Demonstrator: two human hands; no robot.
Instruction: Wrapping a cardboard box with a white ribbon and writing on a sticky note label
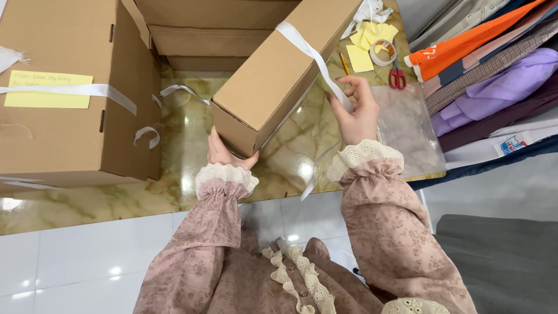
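Cardboard, plain brown, makes up the long box [279, 70] that sits tilted on the marbled green-and-cream tabletop [186, 174], its near corner lifted toward the person. The left hand [224, 154] is tucked under that near corner, fingers curled against the underside and propping it; how firmly they press cannot be told, since the box hides most of them. The right hand [357, 113], just right of the box, has its fingers pinched together on a white ribbon [308, 49] that runs up and over the top of the box, with a loose tail hanging down past the wrist toward the table edge.

Left of the box stands a larger cardboard carton [75, 93], already banded with white ribbon and carrying a yellow note [49, 88]. Beyond the box, at its far right, lie yellow sticky notes [366, 46], a roll of tape [382, 53], red-handled scissors [397, 78] and a pencil [344, 63]. A clear plastic bag [407, 128] lies flat just right of the box, and folded clothes [488, 75] are stacked further right.

The likely trouble is slippage: the box rests on one hand at a tilt above a glossy surface, so a hard pull on the ribbon could slide or roll it off that support. The ribbon sits near the box's far end and could also slip off the corner if tension goes slack.
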